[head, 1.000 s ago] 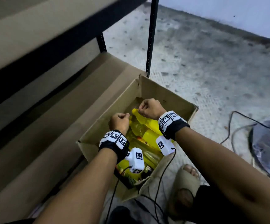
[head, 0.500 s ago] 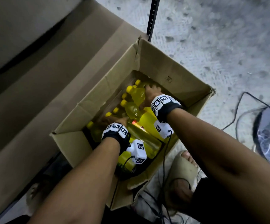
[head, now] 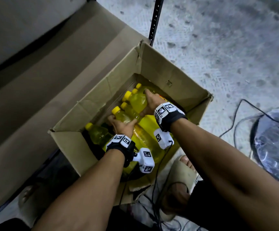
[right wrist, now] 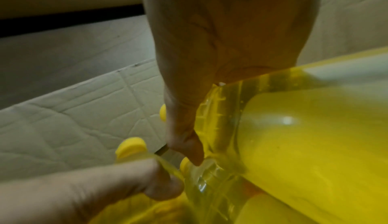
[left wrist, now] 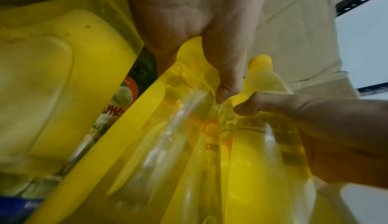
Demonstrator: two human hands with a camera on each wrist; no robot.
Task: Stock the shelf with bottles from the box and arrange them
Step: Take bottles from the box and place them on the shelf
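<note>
An open cardboard box (head: 177, 75) on the floor holds several yellow-capped bottles of yellow liquid lying on their sides. My left hand (head: 122, 121) is inside the box and grips the shoulder of one bottle (head: 121, 115); in the left wrist view my left thumb (left wrist: 224, 78) presses its neck. My right hand (head: 148, 104) is further in and grips the body of the neighbouring bottle (head: 138, 102), seen large in the right wrist view (right wrist: 304, 136). Both bottles lie among the others. The shelf's low board (head: 43, 72), lined with cardboard, is to the left.
A black shelf upright (head: 154, 22) stands just behind the box. Black cables (head: 235, 117) run over the speckled floor to a plastic-wrapped round object (head: 275, 147) at the right. My sandalled foot (head: 180, 172) is beside the box's near corner.
Both hands have gone from above the box opening down into it and closed round two bottles. The head view has tilted down onto the box.
</note>
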